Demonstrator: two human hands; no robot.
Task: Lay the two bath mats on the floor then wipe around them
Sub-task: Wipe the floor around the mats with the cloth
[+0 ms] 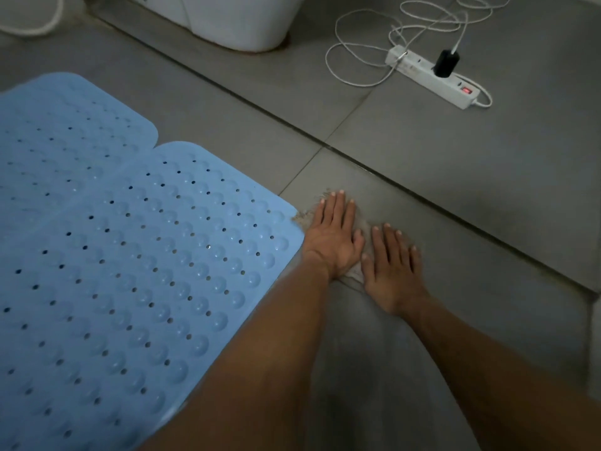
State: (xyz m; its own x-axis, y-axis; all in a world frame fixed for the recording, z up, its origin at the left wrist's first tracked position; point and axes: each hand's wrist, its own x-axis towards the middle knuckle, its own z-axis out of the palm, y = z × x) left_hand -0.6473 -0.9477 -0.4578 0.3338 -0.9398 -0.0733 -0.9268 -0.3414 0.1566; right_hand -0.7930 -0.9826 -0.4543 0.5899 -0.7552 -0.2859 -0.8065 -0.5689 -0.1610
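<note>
Two light blue perforated bath mats lie flat side by side on the grey tiled floor: the far mat [65,135] at the upper left, the near mat [146,271] filling the lower left. Just right of the near mat's corner, both hands press flat on a grey-beige cloth [359,275] spread on the tiles. My left hand [333,236] has its fingers straight on the cloth, next to the mat's edge. My right hand [393,268] lies beside it, fingers straight too. The hands hide most of the cloth; only frayed edges show.
A white power strip [432,76] with a black plug, a lit red switch and loose white cable [364,37] lies on the floor at the upper right. A white toilet base [240,21] stands at the top. A dark floor groove [374,167] runs diagonally past the hands.
</note>
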